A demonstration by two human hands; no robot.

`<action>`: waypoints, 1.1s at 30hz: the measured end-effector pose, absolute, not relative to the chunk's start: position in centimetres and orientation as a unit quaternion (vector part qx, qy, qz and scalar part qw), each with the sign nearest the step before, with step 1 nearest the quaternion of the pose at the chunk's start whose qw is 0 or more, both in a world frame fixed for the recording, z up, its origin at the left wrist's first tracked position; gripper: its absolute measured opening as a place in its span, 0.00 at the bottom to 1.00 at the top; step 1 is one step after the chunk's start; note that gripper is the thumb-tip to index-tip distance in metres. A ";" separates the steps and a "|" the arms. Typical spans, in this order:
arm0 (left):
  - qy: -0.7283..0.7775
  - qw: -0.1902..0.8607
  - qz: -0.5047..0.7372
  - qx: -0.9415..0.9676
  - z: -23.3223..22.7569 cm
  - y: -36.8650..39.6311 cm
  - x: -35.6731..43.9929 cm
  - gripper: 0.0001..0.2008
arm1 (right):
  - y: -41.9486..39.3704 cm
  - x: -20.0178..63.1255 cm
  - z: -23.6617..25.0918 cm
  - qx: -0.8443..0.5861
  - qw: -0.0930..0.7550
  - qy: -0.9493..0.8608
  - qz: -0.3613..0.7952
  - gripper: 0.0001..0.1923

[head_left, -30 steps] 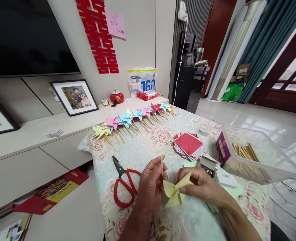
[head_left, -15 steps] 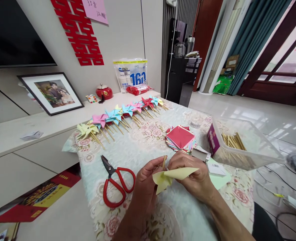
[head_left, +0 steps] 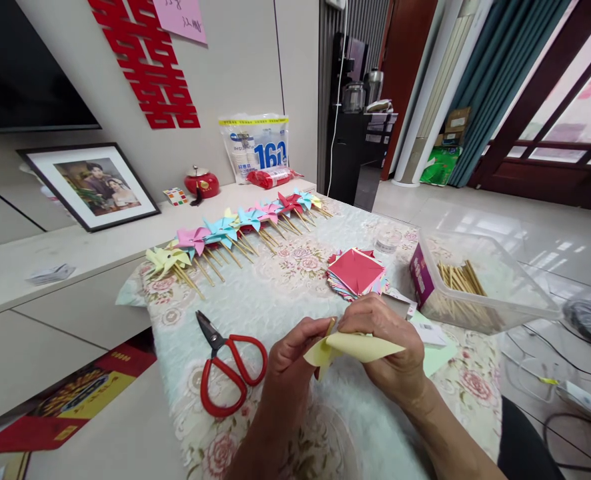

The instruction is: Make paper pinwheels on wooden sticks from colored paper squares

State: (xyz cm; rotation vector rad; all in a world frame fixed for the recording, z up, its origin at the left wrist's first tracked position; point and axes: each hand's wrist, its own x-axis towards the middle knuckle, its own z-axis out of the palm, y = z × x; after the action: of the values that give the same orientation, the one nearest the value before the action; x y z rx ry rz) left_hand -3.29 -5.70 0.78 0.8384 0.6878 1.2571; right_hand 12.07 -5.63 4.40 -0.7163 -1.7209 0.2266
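Between my two hands is a pale yellow paper pinwheel (head_left: 360, 347), its folded blades curving out below my fingers. My left hand (head_left: 295, 353) is closed around a wooden stick (head_left: 331, 326), whose tip shows above the paper. The fingers of my right hand (head_left: 388, 340) pinch the paper near its middle, close to the stick; the exact grip there is hidden. Red-handled scissors (head_left: 230, 363) lie to the left of my left hand, blades pointing away. Beyond my right hand sits a stack of coloured paper squares (head_left: 356, 272), red on top.
Finished pinwheels (head_left: 248, 223) lie in a row along the table's far edge. At right stand a clear plastic box (head_left: 505, 313) holding wooden sticks (head_left: 460, 279) and a small white box (head_left: 428, 333). A tape roll (head_left: 388, 241) lies behind the paper stack.
The yellow paper has tilted and turned between my hands, so less of its lower blades shows. My right hand has shifted slightly up around it. The camera view has moved a little.
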 end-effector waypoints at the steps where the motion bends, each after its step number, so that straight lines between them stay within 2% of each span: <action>1: 0.301 0.672 0.562 0.376 0.9 -5.7 -3.3 0.12 | -5.6 12.1 4.4 -0.308 0.590 -0.740 0.097 0.11; 33: 0.297 0.642 0.571 0.418 1.5 -6.0 -3.5 0.10 | -5.7 12.1 4.3 -0.311 0.576 -0.746 0.120 0.12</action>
State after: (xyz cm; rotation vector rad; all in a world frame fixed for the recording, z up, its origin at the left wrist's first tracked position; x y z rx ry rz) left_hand -3.54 -6.03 1.52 0.9526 0.6764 1.3009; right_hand 12.11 -5.68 4.30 -0.7282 -1.7472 0.2806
